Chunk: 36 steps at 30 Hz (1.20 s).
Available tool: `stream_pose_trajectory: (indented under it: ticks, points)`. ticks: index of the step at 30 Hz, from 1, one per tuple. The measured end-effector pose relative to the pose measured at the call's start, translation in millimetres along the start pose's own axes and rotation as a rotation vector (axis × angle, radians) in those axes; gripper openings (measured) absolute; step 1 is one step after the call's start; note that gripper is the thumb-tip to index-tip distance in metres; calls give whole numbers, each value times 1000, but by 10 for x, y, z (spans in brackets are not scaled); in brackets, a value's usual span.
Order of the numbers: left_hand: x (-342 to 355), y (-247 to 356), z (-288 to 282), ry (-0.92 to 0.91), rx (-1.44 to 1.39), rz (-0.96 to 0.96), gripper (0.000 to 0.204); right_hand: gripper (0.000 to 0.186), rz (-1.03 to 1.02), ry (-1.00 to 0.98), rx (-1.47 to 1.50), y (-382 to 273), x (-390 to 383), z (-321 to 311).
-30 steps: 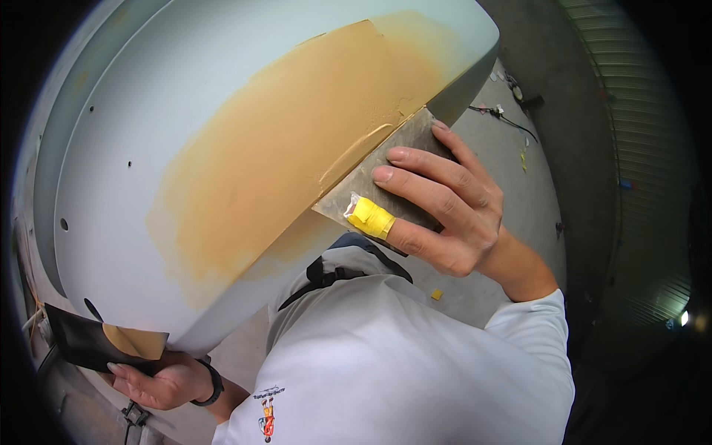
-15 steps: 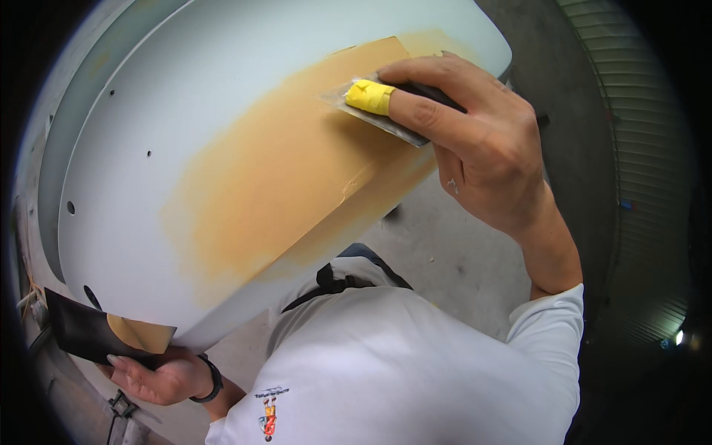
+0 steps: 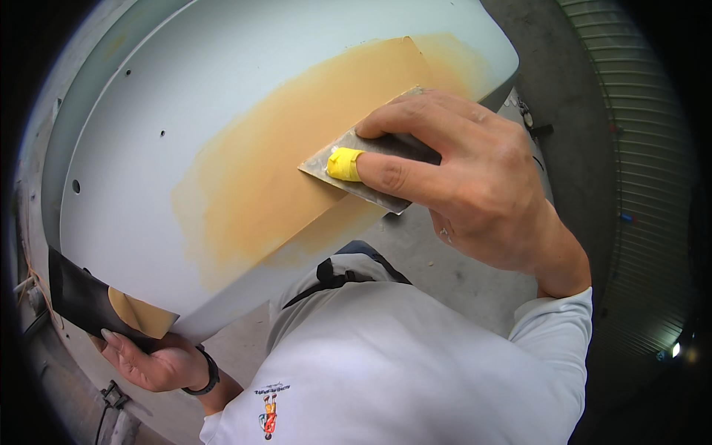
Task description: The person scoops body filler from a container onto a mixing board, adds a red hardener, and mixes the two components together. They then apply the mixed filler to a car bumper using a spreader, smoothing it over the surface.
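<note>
A curved white panel (image 3: 133, 230), like a car body part, carries a broad tan patch of filler (image 3: 259, 163) along its near side. My right hand (image 3: 482, 185), yellow tape around its thumb tip, grips a flat grey putty spreader (image 3: 393, 146). The spreader lies over the patch near the panel's crease, its pointed corner toward the left. At the lower left my left hand (image 3: 159, 363) holds a black sheet (image 3: 80, 297) by its near edge, thumb on top. Tan putty (image 3: 141, 315) covers the sheet's right end. Its other fingers are mostly hidden underneath.
Small holes, one of them round (image 3: 76, 187), pierce the panel's left part. Below the panel is a grey concrete floor (image 3: 467, 267). A ribbed shutter-like wall (image 3: 638, 111) stands at the right. Metal parts and a cable (image 3: 111, 397) lie at the lower left.
My right hand has brought the spreader toward me and slightly left, down to the crease. My left hand and the black sheet have shifted slightly; the panel sits a little differently in view.
</note>
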<state>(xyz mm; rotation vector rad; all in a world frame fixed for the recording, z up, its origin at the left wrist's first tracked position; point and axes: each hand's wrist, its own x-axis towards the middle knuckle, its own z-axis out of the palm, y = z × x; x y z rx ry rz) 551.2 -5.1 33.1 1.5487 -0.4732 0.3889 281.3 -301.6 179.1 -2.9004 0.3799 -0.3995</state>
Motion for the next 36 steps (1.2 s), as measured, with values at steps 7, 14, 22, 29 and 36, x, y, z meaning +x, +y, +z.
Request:
stream_pose_trajectory:
  ticks: [7,14,22,29,36]
  points:
    - [126,307,60,-208,-223,-311,37,22,-73,4,-131,-439,-533,-237]
    - [243,445,318,-598,13,-324,43,20,45,168,109,-215,-760,-357]
    - [314,414,137,-672,343,-192,50,15,22,350,177,-133,-721,-396]
    - [162,153,-322,-475,275,-66,44,26,-24,476,137,26,-588,-376]
    - [-1503,-103,-2045,-691,514,-172,37,25,-81,598,111,206,-633,-416]
